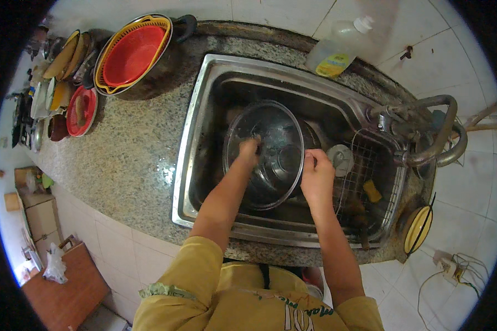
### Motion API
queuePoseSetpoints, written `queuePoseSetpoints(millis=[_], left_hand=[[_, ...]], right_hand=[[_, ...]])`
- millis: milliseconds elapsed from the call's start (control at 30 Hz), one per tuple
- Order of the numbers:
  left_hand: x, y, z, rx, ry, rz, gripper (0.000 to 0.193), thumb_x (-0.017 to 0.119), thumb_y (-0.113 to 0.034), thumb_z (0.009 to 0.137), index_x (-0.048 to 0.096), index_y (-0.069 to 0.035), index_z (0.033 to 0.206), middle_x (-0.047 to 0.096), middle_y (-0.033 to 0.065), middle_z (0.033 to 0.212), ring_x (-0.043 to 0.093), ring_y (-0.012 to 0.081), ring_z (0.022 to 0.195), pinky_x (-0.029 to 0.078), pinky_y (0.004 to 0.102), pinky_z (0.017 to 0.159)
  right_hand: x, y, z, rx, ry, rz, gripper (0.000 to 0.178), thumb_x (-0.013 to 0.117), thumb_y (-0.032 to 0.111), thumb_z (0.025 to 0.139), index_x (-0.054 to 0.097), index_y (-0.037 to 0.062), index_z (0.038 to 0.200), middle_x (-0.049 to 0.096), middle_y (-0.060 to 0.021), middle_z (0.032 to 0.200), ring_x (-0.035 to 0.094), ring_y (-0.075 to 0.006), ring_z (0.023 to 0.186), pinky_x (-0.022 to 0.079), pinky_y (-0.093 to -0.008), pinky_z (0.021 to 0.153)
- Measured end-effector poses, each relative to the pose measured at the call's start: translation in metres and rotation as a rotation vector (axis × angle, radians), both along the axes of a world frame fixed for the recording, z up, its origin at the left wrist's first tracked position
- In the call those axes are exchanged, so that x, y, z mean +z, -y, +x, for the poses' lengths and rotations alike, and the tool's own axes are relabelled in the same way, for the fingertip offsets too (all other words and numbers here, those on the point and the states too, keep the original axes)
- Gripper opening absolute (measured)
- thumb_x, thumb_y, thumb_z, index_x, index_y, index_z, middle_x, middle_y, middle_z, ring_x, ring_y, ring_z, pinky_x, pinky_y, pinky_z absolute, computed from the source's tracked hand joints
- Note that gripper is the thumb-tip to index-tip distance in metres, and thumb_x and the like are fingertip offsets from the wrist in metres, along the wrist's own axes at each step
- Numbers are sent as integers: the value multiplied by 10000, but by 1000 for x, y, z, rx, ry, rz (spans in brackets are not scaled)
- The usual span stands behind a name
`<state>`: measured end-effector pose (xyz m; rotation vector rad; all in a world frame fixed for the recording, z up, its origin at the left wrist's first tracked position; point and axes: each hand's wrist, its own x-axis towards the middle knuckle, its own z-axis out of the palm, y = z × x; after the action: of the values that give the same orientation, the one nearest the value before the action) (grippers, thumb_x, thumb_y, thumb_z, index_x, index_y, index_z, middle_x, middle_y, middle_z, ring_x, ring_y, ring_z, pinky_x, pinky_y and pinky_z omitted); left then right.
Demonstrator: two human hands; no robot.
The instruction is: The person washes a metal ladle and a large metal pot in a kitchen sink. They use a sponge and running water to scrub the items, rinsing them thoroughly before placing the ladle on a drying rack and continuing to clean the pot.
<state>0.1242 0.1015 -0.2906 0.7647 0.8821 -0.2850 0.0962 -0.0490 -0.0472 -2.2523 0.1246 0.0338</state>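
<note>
A large clear bowl is tilted in the steel sink, its round opening facing up toward me. My right hand grips the bowl's right rim, thumb and fingers pinched around it. Inside the bowl, my left hand presses at the wall with its fingers curled in. Whatever those fingers may hold is too small and dark to make out. A wet shine shows on the bowl's inner surface.
Right of the bowl, a wire rack lies in the sink with a yellow sponge and a pale round piece. A curved faucet overhangs the right side. A soap bottle and a pot with colanders stand behind.
</note>
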Motion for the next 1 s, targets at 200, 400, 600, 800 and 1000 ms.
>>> queuePoseSetpoints(millis=[200, 400, 600, 800, 1000], left_hand=[[147, 25, 10, -201, 349, -370, 199, 542, -192, 818, 519, -65, 970, 527, 52, 1062, 509, 195, 947, 425, 304, 782], [114, -7, -77, -1594, 529, 706, 365, 582, -153, 760, 511, -129, 1117, 466, 47, 1179, 383, 218, 1136, 295, 328, 957], [55, -45, -21, -1527, 910, 2067, 398, 557, -185, 723, 530, -115, 1114, 239, 44, 1370, 197, 270, 1260, 272, 382, 995], [28, -4, -64, -1684, 754, 935, 479, 581, -61, 682, 498, -92, 1153, 503, 131, 1143, 468, 250, 1073, 398, 349, 884], [161, 29, -57, -677, 396, -206, 440, 581, -36, 763, 484, -110, 1186, 565, 52, 961, 511, 79, 870, 406, 228, 760]], right_hand=[[-1, 1, 1, 3, 4, -3, 143, 465, 107, 819, 542, -10, 844, 579, -204, 790, 563, -364, 747, 436, -379, 644], [-3, 5, 1, -9, -12, 60, 146, 468, 114, 821, 546, -7, 843, 578, -207, 774, 565, -365, 720, 435, -388, 623], [-1, 4, 1, 1, 0, 8, 154, 466, 114, 821, 549, -13, 845, 577, -204, 773, 566, -355, 730, 434, -374, 635], [-17, 9, 1, -50, -106, 181, 156, 472, 117, 817, 549, -16, 846, 579, -198, 772, 569, -340, 728, 433, -370, 650], [-13, 9, 0, -101, -135, 185, 168, 467, 125, 821, 552, -18, 844, 583, -192, 772, 572, -332, 731, 432, -366, 659]])
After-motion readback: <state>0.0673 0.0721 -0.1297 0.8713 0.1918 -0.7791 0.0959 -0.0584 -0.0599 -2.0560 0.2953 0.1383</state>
